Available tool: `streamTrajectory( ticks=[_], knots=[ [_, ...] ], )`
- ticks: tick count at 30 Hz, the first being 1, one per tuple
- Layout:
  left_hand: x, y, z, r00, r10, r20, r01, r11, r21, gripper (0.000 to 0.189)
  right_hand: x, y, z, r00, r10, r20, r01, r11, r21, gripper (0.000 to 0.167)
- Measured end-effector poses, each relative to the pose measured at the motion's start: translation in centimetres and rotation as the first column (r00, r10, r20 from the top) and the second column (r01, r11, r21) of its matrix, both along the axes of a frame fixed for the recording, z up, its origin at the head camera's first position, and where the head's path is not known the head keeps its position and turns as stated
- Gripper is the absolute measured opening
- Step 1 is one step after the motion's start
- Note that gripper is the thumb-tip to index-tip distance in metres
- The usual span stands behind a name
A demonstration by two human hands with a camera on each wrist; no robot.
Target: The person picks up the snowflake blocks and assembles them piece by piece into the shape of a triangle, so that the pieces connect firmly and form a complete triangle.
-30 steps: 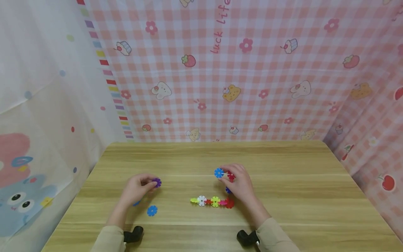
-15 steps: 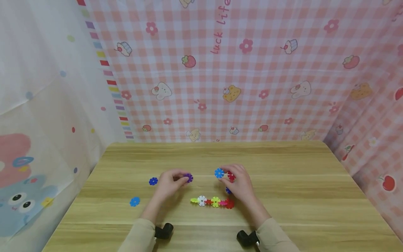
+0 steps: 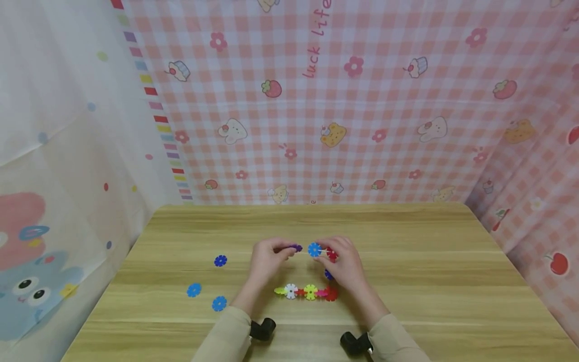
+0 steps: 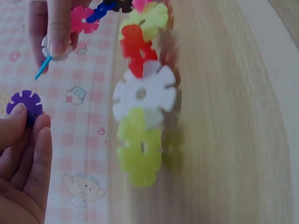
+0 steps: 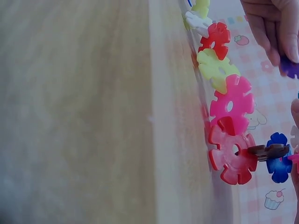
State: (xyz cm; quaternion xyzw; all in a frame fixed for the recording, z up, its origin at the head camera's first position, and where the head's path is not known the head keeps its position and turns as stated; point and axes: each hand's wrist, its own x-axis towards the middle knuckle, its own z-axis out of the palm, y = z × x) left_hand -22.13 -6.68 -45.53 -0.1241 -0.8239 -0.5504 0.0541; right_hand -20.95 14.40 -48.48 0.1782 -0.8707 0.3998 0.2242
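Note:
My left hand (image 3: 267, 259) pinches a purple snowflake disc (image 4: 24, 103) between thumb and fingers; in the head view it appears nearly edge-on. Just right of it, a light blue disc (image 3: 314, 249) sticks out from my right hand (image 3: 346, 261), and a small gap separates the two discs. My right fingers pinch a white disc (image 4: 57, 46) behind the light blue one. These belong to a bent chain of interlocked slotted discs, including pink, blue, brown and red (image 5: 232, 151) ones. Its front row runs left along the table to a yellow end disc (image 4: 140, 147). My right hand partly hides the chain.
Left of my left arm lie three loose discs: a dark blue one (image 3: 220, 260), a light blue disc (image 3: 194, 290) and another light blue disc (image 3: 219, 303). The wooden table (image 3: 452, 281) ends at a pink checked curtain (image 3: 289, 100) at the back.
My left hand has carried the purple disc rightward, close to the light blue disc, and turned it edge-on. The loose discs at left came out from behind that arm. My right hand stays put.

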Motion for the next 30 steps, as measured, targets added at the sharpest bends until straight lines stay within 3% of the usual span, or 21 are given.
streamTrajectory(
  ticks=[9, 17, 25, 30],
  knots=[
    [0.1, 1.4, 0.3, 0.994, -0.014, -0.112, 0.003, 0.995, -0.1, 0.004, 0.1, -0.1, 0.2, 1.0, 0.011, -0.014, -0.011, 1.0, 0.001, 0.035],
    [-0.1, 1.8, -0.1, 0.969, -0.051, -0.241, 0.008, 0.984, -0.176, 0.005, 0.0, -0.3, 0.0, 0.999, 0.021, -0.05, -0.022, 1.0, -0.011, 0.033],
    [-0.2, 2.0, -0.5, 0.96, -0.033, -0.278, -0.014, 0.986, -0.168, 0.005, -0.4, -0.5, -0.6, 0.985, 0.031, -0.168, -0.036, 0.999, -0.022, 0.033],
    [-0.2, 2.2, -0.7, 0.954, -0.018, -0.298, -0.027, 0.989, -0.144, 0.005, -0.5, -0.6, -0.7, 0.983, 0.028, -0.18, -0.034, 0.999, -0.027, 0.034]
  ],
)
